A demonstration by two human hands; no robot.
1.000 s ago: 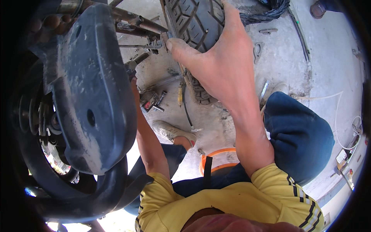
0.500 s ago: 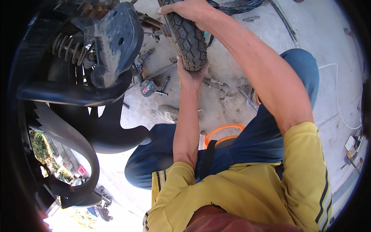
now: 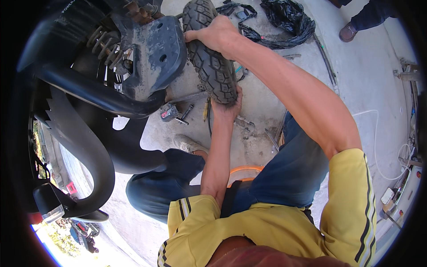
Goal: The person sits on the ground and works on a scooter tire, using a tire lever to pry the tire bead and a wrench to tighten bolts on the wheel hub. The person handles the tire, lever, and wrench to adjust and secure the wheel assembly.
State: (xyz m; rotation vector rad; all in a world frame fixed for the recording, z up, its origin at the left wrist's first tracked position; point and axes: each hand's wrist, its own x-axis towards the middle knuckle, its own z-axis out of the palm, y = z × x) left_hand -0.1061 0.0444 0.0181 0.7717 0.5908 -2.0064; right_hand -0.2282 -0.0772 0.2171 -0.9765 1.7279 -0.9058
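A black tyre with chunky tread [image 3: 214, 73] stands upright between my hands, beside the black vehicle on the left. My right hand [image 3: 219, 36] lies over its upper part, thumb reaching across the tread toward the vehicle. From below, my left hand [image 3: 227, 111] cups the bottom end, its fingers partly hidden behind the rubber. Just left of the tyre is a dusty dark plate with holes [image 3: 156, 53], part of the vehicle. The side of the wheel facing the vehicle is out of sight.
A coil spring [image 3: 104, 44] and thick black tube [image 3: 95, 93] belong to the vehicle. A power tool [image 3: 169, 112] lies on the concrete beside my foot [image 3: 189, 144]. Farther off are a black plastic bag [image 3: 287, 22] and another person's shoe [image 3: 348, 32]. An orange ring [image 3: 244, 169] shows beneath me.
The view has shifted, bringing the plastic bag and another person's leg into sight. The tyre has turned, so its tread shows more and its rim is hidden. Both hands still hold it.
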